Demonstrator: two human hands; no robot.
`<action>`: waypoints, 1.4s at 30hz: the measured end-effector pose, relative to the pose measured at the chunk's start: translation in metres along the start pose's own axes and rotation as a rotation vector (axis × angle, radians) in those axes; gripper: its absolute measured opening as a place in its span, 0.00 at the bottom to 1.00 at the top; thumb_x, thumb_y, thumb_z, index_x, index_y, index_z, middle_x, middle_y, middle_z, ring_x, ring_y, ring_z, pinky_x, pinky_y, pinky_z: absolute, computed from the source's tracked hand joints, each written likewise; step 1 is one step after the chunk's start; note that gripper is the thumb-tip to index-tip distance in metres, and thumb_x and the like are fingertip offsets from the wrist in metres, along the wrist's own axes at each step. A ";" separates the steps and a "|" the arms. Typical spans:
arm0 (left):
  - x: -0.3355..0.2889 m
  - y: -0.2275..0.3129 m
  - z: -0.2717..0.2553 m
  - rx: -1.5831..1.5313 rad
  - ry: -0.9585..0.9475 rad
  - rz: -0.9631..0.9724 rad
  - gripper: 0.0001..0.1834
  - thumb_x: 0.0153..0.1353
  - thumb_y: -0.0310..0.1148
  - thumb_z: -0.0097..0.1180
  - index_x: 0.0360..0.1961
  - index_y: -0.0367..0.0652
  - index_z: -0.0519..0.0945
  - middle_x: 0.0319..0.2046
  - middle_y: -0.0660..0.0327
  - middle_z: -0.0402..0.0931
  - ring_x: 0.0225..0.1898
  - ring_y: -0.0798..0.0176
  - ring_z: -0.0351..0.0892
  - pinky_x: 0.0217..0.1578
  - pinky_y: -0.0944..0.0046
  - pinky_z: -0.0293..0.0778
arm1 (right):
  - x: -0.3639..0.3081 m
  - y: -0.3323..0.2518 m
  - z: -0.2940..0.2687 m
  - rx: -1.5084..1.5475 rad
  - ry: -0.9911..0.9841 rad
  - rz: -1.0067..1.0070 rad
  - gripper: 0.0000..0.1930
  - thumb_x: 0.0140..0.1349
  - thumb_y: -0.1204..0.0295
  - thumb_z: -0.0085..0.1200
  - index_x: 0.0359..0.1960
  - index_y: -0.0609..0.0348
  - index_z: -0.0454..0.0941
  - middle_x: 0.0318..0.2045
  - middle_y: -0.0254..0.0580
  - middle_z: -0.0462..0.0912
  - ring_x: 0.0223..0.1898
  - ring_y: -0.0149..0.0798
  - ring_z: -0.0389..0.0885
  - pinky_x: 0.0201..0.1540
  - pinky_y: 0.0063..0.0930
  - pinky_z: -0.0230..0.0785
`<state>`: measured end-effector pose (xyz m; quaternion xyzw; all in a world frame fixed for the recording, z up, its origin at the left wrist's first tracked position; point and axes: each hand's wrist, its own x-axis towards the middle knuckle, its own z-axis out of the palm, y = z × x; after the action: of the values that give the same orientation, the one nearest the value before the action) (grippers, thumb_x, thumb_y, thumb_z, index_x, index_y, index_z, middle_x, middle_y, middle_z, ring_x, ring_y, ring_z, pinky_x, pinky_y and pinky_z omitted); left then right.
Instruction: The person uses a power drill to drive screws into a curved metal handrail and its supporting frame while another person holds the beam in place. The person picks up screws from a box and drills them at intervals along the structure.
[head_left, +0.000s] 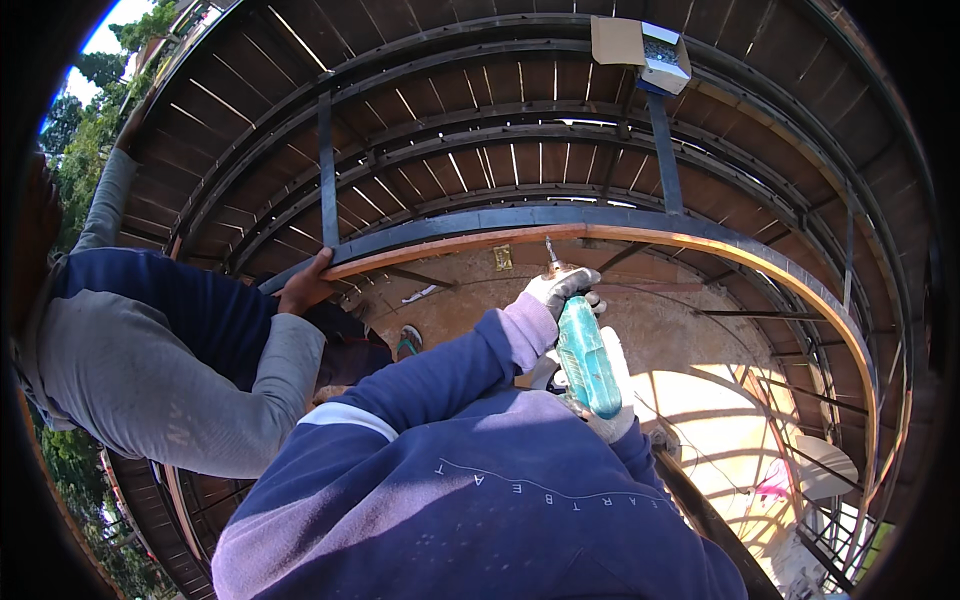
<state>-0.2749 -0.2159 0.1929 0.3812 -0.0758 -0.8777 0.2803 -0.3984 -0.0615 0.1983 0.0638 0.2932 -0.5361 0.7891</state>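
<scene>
A teal power drill point(590, 362) is in both my hands, its bit point(550, 248) pointing away from me. My left hand point(563, 287), in a whitish glove, wraps the front of the drill behind the chuck. Around the rear of the body, partly hidden by it, my gloved right hand point(612, 425) grips the tool. The bit's tip is at a curved wooden strip point(450, 245); I cannot tell whether it has entered the wood. Behind the strip runs a curved dark metal beam point(490, 217).
At my left a co-worker in a grey sleeve point(150, 385) rests a hand point(305, 285) on the strip's end. An open cardboard box point(665, 62) of small metal pieces sits on the far frame. Upright metal posts point(328, 165) join curved tiers. Sunlit floor point(700, 400) lies below.
</scene>
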 end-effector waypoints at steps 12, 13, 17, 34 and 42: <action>0.001 0.003 0.004 0.034 -0.010 -0.005 0.07 0.64 0.33 0.62 0.38 0.42 0.79 0.24 0.60 0.80 0.30 0.56 0.85 0.34 0.51 0.84 | 0.017 0.015 -0.078 -0.363 -0.207 -0.159 0.40 0.67 0.66 0.59 0.75 0.59 0.50 0.57 0.50 0.76 0.52 0.39 0.79 0.52 0.30 0.76; 0.003 0.003 0.003 0.028 -0.033 -0.009 0.07 0.64 0.33 0.62 0.38 0.42 0.79 0.24 0.61 0.80 0.31 0.56 0.85 0.35 0.51 0.84 | 0.021 0.018 -0.090 -0.458 -0.161 -0.198 0.44 0.63 0.67 0.63 0.75 0.60 0.49 0.58 0.50 0.76 0.55 0.40 0.78 0.56 0.31 0.74; 0.006 0.002 -0.007 -0.006 -0.051 -0.027 0.07 0.64 0.33 0.61 0.38 0.42 0.79 0.24 0.61 0.79 0.32 0.56 0.84 0.38 0.50 0.84 | 0.024 0.013 -0.082 -0.578 -0.065 -0.141 0.48 0.57 0.59 0.67 0.72 0.64 0.50 0.59 0.52 0.75 0.58 0.43 0.76 0.61 0.36 0.69; 0.007 0.007 -0.010 -0.014 -0.080 -0.090 0.10 0.66 0.38 0.62 0.42 0.45 0.79 0.25 0.61 0.79 0.33 0.56 0.83 0.39 0.48 0.83 | 0.005 0.020 -0.026 -0.327 -0.080 -0.262 0.43 0.62 0.73 0.63 0.74 0.64 0.50 0.58 0.56 0.74 0.45 0.40 0.82 0.37 0.26 0.79; 0.000 0.025 -0.020 0.722 -0.086 0.165 0.14 0.68 0.42 0.58 0.43 0.42 0.80 0.31 0.60 0.82 0.36 0.57 0.84 0.41 0.57 0.81 | -0.001 0.005 0.019 -0.010 -0.028 -0.108 0.31 0.71 0.68 0.51 0.73 0.62 0.55 0.47 0.55 0.80 0.33 0.38 0.83 0.28 0.23 0.78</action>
<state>-0.2500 -0.2349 0.1873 0.4109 -0.4228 -0.7840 0.1942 -0.3864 -0.0666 0.2136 0.0362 0.2879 -0.5772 0.7633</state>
